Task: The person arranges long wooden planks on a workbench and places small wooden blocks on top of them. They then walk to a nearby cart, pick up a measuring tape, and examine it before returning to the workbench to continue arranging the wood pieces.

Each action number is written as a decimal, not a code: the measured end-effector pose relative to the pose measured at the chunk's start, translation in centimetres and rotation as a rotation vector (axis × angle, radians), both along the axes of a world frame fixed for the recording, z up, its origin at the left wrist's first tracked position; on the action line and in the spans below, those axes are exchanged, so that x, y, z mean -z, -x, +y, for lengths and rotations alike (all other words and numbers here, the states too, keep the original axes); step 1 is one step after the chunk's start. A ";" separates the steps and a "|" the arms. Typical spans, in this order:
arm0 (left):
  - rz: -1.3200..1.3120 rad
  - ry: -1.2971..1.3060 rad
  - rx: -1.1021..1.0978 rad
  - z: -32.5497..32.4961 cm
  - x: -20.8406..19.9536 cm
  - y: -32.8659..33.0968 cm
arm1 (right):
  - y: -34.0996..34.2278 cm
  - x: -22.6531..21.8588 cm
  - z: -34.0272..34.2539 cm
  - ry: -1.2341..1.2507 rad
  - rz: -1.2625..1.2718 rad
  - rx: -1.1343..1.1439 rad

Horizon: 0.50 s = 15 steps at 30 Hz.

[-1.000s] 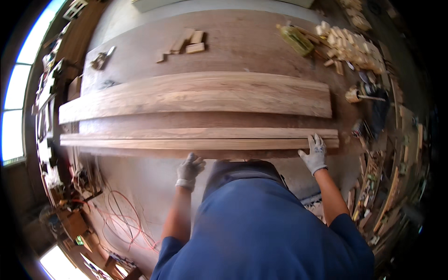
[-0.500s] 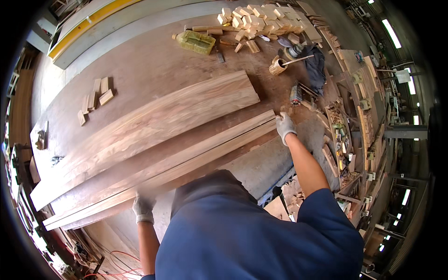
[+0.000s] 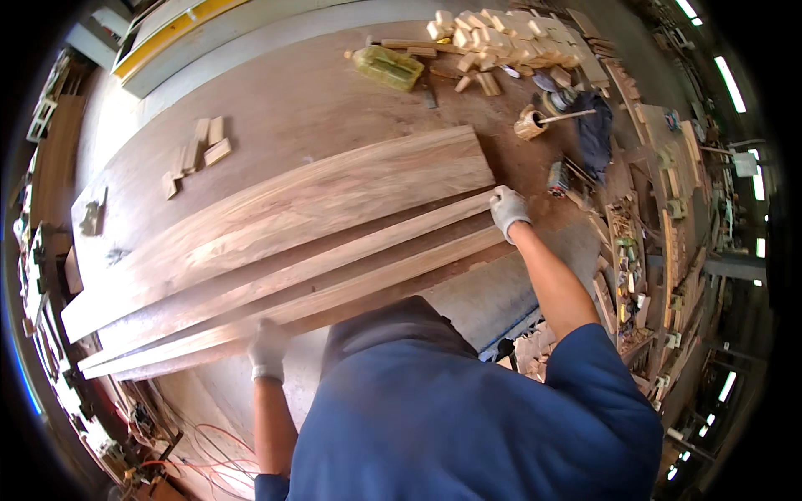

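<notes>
Two long narrow wooden strips lie side by side near my body, a dark gap between them widest at the right. My gloved right hand (image 3: 508,210) is closed around the right end of the farther strip (image 3: 393,233). Close to the edge of the nearer strip (image 3: 401,273) is my gloved left hand (image 3: 269,344); its fingers are smeared by motion, so their grip cannot be made out. Beyond both strips a wide wooden board (image 3: 334,188) rests flat on the worktable (image 3: 276,117).
Several small wood pieces (image 3: 200,153) lie at the left. Toward the back are a yellowish plastic bottle (image 3: 388,68) and a pile of wood blocks (image 3: 510,40). A pot with a stick (image 3: 530,125), a can (image 3: 558,179) and a dark cloth (image 3: 594,134) sit at the right.
The farther strip's right end has moved away from the nearer strip with my right hand, toward the wide board. A gap has opened between the strips. The whole view has shifted slightly.
</notes>
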State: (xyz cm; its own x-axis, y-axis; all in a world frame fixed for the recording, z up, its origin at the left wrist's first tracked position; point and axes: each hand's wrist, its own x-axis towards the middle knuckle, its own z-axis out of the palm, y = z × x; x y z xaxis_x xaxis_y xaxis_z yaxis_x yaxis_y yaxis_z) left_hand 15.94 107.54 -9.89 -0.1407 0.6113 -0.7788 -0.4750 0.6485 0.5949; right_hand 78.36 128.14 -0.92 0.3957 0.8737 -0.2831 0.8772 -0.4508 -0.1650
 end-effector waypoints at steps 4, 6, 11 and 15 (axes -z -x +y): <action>-0.039 0.086 -0.058 0.1 -4.5 -0.1 | 4.8 -0.5 -1.4 -0.303 0.039 -0.524; 0.158 0.188 -0.039 0.1 -3.3 -1.4 | 5.3 -0.7 -2.2 -0.268 0.001 -0.776; 0.156 0.192 -0.191 0.1 -5.7 -4.7 | 2.6 2.5 -2.1 -0.006 -0.091 -0.712; 0.135 0.165 -0.233 1.0 -3.9 -5.5 | 4.3 4.7 0.1 0.058 -0.072 -0.827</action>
